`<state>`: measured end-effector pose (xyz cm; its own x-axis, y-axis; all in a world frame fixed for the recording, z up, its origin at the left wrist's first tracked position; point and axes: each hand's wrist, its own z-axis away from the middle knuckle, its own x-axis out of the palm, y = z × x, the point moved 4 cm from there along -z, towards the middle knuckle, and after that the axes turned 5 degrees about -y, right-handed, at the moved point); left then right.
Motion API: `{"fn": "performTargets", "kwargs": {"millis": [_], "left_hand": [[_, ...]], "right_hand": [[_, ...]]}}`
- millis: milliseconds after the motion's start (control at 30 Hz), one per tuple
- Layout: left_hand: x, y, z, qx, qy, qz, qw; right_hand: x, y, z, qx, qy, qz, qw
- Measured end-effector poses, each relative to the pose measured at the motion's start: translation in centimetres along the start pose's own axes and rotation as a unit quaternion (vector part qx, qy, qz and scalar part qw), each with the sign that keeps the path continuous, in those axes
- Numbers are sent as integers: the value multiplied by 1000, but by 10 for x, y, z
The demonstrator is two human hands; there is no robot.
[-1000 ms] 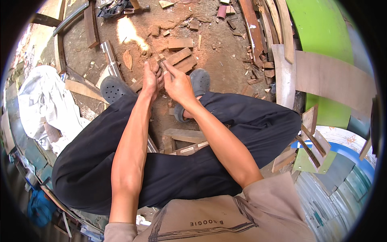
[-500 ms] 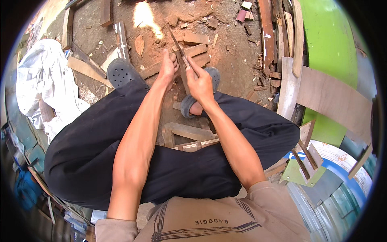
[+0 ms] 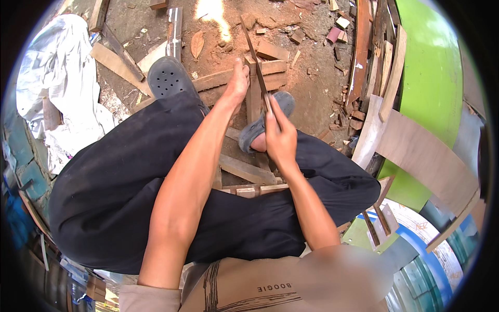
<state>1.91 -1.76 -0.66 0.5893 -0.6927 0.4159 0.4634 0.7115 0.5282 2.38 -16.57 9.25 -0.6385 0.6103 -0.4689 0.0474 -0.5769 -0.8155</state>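
Observation:
My right hand [image 3: 281,139] is closed round the handle of a handsaw, whose long narrow dark blade [image 3: 255,58] points away from me. The blade lies against the right side of a slim wooden strip [image 3: 253,101] that runs toward me between my feet. My left hand [image 3: 237,86] grips this strip from the left, near its far end, thumb up; some fingers are hidden. Under the strip's far end lie stacked wooden offcuts [image 3: 274,67]. A grey clog [image 3: 169,78] is on my left foot, and another clog [image 3: 283,105] sits just right of the strip.
Short wood scraps and reddish sawdust [image 3: 228,49] cover the dirt floor ahead. Long planks [image 3: 362,52] and a green panel [image 3: 429,67] stand at the right. A white cloth [image 3: 60,83] lies at the left. Wood pieces [image 3: 247,169] lie before my lap.
My right hand has drawn the saw back toward me along the strip. My left hand keeps its hold on the strip. The whole view has shifted slightly.

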Motion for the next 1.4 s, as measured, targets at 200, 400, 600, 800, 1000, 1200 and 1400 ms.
{"fn": "performTargets", "kwargs": {"millis": [200, 400, 600, 800, 1000, 1200, 1400], "left_hand": [[-13, -5, -5, -7, -56, 59, 997], [-20, -21, -5, 10, -49, 47, 998], [-7, -16, -7, 9, -46, 32, 998], [-1, -6, -5, 29, -48, 27, 998], [-10, -16, -10, 4, -30, 16, 999], [-1, -9, -8, -4, -55, 18, 998], [-9, -14, -15, 11, -57, 25, 998]], "right_hand": [[8, -3, -38, -7, -7, 9, 1000], [-41, -25, 100, 63, -40, -2, 997], [10, 18, -26, -34, 16, -20, 999], [20, 6, -57, -23, 20, 3, 1000], [-47, -21, 97, 56, -47, -6, 997], [9, 12, -34, -41, 12, -8, 999], [8, -1, -31, -12, -14, 6, 1000]]}}
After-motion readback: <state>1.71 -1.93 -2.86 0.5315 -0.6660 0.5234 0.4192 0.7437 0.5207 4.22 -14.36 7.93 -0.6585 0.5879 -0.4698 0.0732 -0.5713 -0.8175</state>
